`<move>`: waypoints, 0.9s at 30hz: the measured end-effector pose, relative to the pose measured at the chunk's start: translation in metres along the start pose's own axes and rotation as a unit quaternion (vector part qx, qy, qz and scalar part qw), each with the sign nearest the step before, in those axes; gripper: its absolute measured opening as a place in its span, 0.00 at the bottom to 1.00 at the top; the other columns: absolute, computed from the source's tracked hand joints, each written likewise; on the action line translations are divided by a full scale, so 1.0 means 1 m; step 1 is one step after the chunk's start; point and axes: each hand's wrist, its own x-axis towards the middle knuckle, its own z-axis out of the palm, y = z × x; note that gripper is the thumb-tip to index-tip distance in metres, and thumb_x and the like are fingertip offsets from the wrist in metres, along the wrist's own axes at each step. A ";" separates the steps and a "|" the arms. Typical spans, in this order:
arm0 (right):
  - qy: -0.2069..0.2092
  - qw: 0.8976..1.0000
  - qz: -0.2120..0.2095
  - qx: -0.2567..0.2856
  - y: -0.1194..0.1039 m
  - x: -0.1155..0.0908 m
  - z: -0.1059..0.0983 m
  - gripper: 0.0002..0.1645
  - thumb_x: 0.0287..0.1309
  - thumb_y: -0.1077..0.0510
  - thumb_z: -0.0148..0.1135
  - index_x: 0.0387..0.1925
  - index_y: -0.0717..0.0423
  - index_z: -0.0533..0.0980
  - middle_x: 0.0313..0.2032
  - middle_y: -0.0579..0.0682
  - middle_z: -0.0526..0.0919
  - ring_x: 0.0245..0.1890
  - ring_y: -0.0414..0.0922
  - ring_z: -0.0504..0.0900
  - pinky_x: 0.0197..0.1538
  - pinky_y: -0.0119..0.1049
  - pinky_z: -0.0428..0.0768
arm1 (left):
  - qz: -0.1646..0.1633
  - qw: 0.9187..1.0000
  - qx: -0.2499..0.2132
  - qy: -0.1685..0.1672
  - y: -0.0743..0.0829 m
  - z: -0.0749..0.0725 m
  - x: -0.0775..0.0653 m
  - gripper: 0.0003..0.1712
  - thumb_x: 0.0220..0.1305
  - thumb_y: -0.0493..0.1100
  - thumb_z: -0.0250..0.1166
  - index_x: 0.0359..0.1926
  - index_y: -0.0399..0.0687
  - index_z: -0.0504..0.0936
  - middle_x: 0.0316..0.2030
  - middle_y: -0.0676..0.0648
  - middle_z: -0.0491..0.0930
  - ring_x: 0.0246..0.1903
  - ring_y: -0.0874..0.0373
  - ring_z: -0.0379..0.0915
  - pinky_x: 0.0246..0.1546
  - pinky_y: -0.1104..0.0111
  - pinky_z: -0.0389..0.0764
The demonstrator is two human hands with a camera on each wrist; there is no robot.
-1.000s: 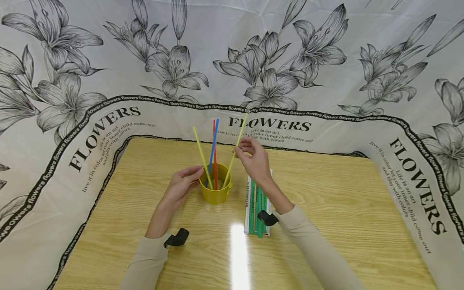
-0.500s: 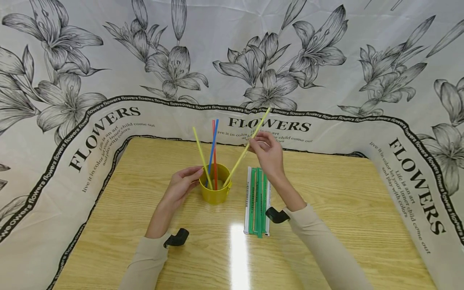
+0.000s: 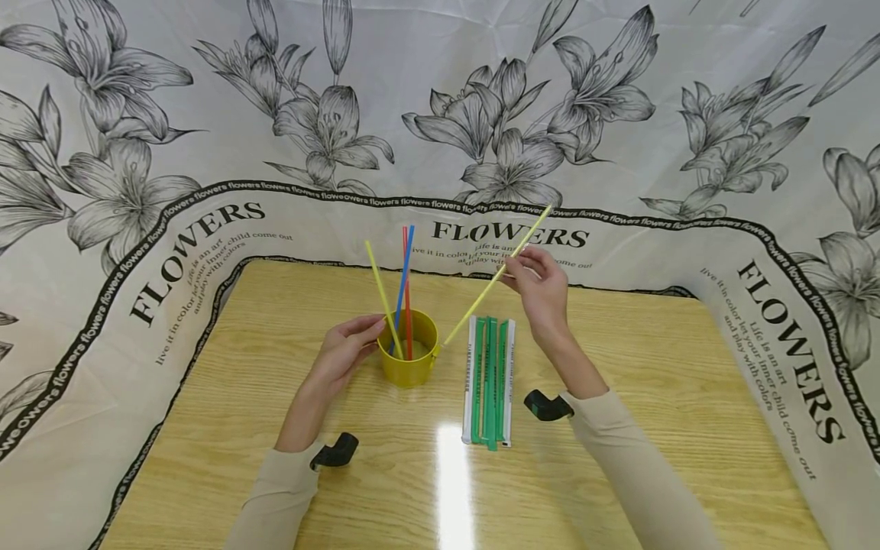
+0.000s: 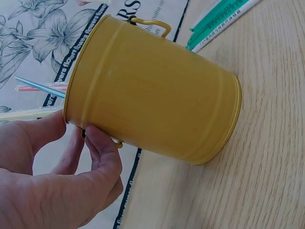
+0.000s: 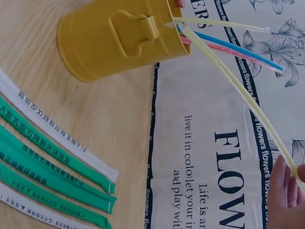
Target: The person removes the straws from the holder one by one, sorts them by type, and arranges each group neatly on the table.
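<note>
- Change: the right grip has moved up and to the person's right over the last second, carrying a yellow straw. Its lower end, earlier inside the bucket, now shows just at the outer side of the rim; contact there cannot be judged.
- Meaning: this straw appears to have been lifted out, leaving the bucket one fewer.
- Right grip: thumb and fingers pinch the straw above its middle; it slants over the desk.
- Left grip: thumb and fingers pinch the bucket at its rim; the bucket stands upright, seemingly steadied.
- Count, straws: four; one yellow in the right grip, and three leaning inside the bucket, namely a second yellow one, a blue one and a red one.
- Count, packets: five, side by side on the desk; three green packets between two white packets.
- Count, bucket: one, yellow, with two handles, one partly behind fingers.
</note>
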 end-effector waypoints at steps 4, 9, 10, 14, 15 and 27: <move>0.007 1.000 0.007 -0.015 0.003 -0.001 -0.010 0.14 0.68 0.71 0.62 0.53 0.72 0.73 0.43 0.58 0.79 0.37 0.43 0.87 0.50 0.38 0.86 | 0.000 1.000 -0.001 0.000 0.001 0.000 -0.001 0.22 0.76 0.37 0.62 0.65 0.32 0.76 0.54 0.46 0.80 0.47 0.62 0.79 0.52 0.71 0.81; 0.014 0.999 0.013 -0.030 0.007 -0.003 -0.023 0.12 0.68 0.70 0.63 0.50 0.65 0.76 0.42 0.54 0.80 0.38 0.42 0.86 0.51 0.38 0.85 | -0.001 1.000 -0.002 0.001 0.001 0.000 -0.001 0.22 0.75 0.38 0.62 0.65 0.33 0.76 0.54 0.47 0.80 0.47 0.62 0.79 0.53 0.71 0.81; 0.014 0.999 0.015 -0.032 0.008 -0.003 -0.026 0.11 0.68 0.70 0.64 0.49 0.63 0.76 0.42 0.54 0.80 0.39 0.43 0.86 0.51 0.38 0.85 | 0.000 1.000 -0.003 0.001 0.002 0.000 -0.001 0.22 0.75 0.38 0.62 0.65 0.33 0.76 0.54 0.47 0.80 0.47 0.62 0.79 0.53 0.71 0.81; 0.017 0.998 0.018 -0.050 0.012 -0.006 -0.038 0.10 0.68 0.69 0.63 0.49 0.63 0.76 0.41 0.53 0.81 0.39 0.43 0.87 0.51 0.38 0.85 | 0.000 1.000 0.001 0.002 0.001 0.000 -0.001 0.21 0.76 0.38 0.62 0.65 0.33 0.76 0.55 0.45 0.80 0.49 0.61 0.79 0.53 0.70 0.81; 0.017 0.998 0.020 -0.052 0.014 -0.007 -0.040 0.11 0.68 0.69 0.63 0.50 0.65 0.76 0.41 0.52 0.81 0.40 0.43 0.87 0.51 0.38 0.85 | 0.000 1.000 0.001 0.001 0.001 0.000 -0.001 0.21 0.76 0.37 0.62 0.65 0.33 0.76 0.56 0.44 0.79 0.50 0.60 0.79 0.54 0.70 0.81; 0.013 0.996 0.038 -0.084 0.022 -0.014 -0.072 0.18 0.68 0.66 0.65 0.55 0.71 0.75 0.40 0.50 0.81 0.39 0.41 0.88 0.49 0.34 0.85 | 0.005 1.000 0.009 -0.002 0.000 0.000 0.001 0.21 0.76 0.37 0.61 0.65 0.32 0.76 0.52 0.47 0.81 0.45 0.63 0.79 0.46 0.74 0.81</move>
